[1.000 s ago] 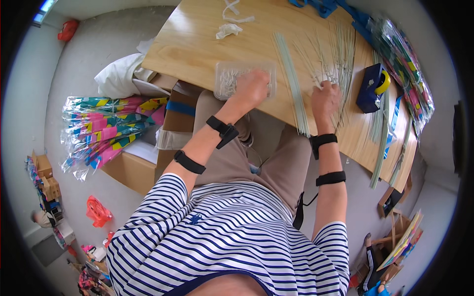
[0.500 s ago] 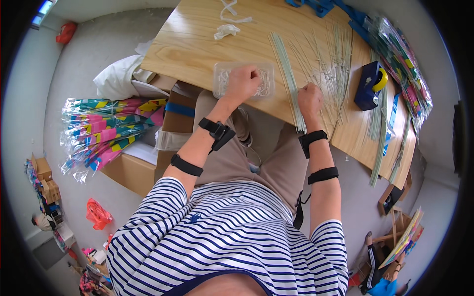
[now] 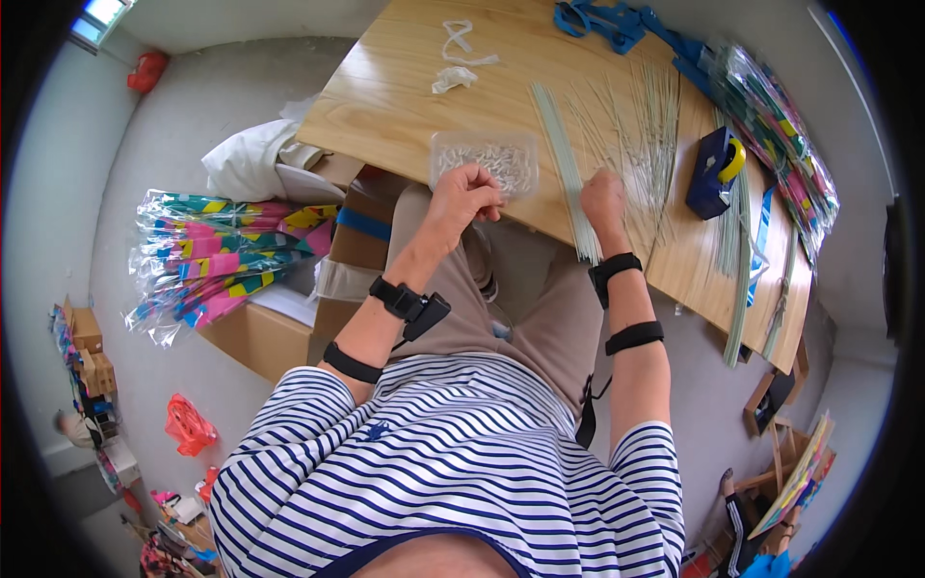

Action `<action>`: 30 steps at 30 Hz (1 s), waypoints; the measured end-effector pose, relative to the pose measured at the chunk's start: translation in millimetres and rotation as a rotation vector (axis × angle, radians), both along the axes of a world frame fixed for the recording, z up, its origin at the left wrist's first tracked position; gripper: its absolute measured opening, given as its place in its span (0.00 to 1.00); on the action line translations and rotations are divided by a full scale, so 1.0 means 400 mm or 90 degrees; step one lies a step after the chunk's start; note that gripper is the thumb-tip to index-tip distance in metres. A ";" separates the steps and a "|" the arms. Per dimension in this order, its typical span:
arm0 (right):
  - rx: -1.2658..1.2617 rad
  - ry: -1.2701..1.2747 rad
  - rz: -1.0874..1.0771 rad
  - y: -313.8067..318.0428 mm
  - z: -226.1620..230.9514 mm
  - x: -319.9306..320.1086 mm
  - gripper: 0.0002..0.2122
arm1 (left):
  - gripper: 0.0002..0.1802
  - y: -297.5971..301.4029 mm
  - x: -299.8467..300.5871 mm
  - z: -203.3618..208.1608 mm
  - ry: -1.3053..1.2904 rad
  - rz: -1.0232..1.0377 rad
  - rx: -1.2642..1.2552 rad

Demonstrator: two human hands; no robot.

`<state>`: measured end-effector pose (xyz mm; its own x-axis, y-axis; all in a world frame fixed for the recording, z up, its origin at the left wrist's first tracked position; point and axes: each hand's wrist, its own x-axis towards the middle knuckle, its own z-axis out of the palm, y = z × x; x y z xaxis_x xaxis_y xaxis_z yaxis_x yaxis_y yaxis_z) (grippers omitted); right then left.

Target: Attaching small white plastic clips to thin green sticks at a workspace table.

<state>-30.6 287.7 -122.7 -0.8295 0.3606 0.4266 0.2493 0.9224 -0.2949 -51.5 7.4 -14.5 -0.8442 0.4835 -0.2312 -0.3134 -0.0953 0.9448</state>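
My left hand [image 3: 464, 204] is at the near edge of a clear plastic box [image 3: 442, 144], thumb and fingertips pinched together. Whatever they hold is too small to make out. Many small white pieces [image 3: 501, 162] fill the box. My right hand [image 3: 604, 200] is closed above the table, its fingers curled out of sight, so its contents are hidden. Just left of it lies a bundle of thin pale-green rods [image 3: 562, 154], poking past the table's front edge. More thin rods [image 3: 655, 135] fan out loosely beyond and to the right of that hand.
A blue tape dispenser [image 3: 711, 173] with a yellow core stands on the wooden table [image 3: 385, 87]. Colourful wrapped bundles lie at the far right [image 3: 785, 144] and on an open cardboard box [image 3: 255, 332] at left. White scraps [image 3: 453, 79] and blue ribbon [image 3: 617, 27] lie farther back.
My left hand has come back from above the plastic box to its near edge, uncovering more white pieces. My right hand stays closed beside the rods. The whole view has shifted slightly.
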 end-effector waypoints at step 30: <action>-0.522 0.125 0.154 -0.322 0.547 0.510 0.07 | 0.04 -0.010 0.159 0.201 -0.073 -0.177 0.333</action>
